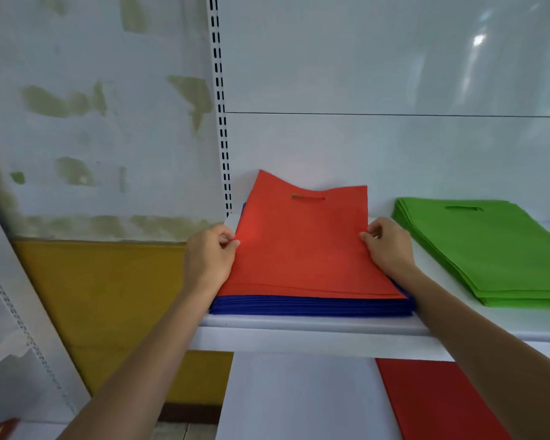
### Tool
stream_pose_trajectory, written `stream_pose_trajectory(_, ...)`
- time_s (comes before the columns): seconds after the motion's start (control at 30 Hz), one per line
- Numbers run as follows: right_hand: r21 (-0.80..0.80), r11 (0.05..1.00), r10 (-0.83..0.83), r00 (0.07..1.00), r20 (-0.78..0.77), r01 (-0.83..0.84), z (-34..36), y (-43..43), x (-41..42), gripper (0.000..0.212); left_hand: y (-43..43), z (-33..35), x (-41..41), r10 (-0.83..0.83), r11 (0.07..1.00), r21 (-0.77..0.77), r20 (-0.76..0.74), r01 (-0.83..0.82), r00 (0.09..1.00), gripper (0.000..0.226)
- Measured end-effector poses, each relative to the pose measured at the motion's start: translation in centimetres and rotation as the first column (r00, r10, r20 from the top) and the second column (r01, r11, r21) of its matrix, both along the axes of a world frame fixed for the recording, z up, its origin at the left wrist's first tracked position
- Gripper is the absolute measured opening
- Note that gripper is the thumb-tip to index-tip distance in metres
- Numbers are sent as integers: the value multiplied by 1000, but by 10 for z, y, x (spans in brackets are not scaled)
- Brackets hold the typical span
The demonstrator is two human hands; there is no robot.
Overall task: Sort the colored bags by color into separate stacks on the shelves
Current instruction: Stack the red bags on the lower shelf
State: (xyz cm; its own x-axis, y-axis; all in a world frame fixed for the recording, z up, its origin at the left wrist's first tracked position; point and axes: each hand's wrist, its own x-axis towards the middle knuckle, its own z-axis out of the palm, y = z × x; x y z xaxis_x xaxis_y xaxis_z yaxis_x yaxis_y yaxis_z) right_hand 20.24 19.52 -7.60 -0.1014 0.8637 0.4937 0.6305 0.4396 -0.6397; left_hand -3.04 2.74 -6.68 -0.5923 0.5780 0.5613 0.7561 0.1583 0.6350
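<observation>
A few red bags (302,249) with a slot handle lie on top of a stack of blue bags (308,307) at the left end of the white shelf (315,325). My left hand (208,258) pinches the red bags' left edge. My right hand (388,246) pinches their right edge. The far end of the red bags curls up against the back panel. A stack of green bags (489,249) lies to the right on the same shelf. A dark red bag (432,398) lies on the shelf below.
A perforated white upright (221,106) runs up the shelf unit's left side. Left of it stands a peeling wall with a yellow lower band (108,300). A loose slotted rail (23,328) leans at the far left.
</observation>
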Motion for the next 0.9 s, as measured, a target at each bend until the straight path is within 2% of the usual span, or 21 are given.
stream_pose_trajectory(0.13,222,975,-26,1000,1,25,4,-10,3,13,-4,3,3,40,998,50,-212,-30,976,5)
stream_pose_trajectory(0.23,323,946,-21,1000,18,14,16,-18,3,14,-7,9,5,-5,999,46,-209,15,978,10)
stream_pose_trajectory(0.33,398,916,75,995,-68,-42,35,-28,14,16,-15,24,12,-32,995,80,-290,57,957,12)
stream_pose_trajectory(0.47,509,859,94,994,-59,-51,58,-36,67,21,-16,43,52,-66,991,85,-342,101,937,17)
stream_pose_trajectory(0.67,454,885,-106,994,-17,102,53,-57,214,27,8,27,178,-279,946,65,-337,318,899,23)
stream_pose_trajectory(0.9,296,897,-362,929,72,327,7,-121,416,32,15,-27,356,-602,786,-59,-304,616,739,52)
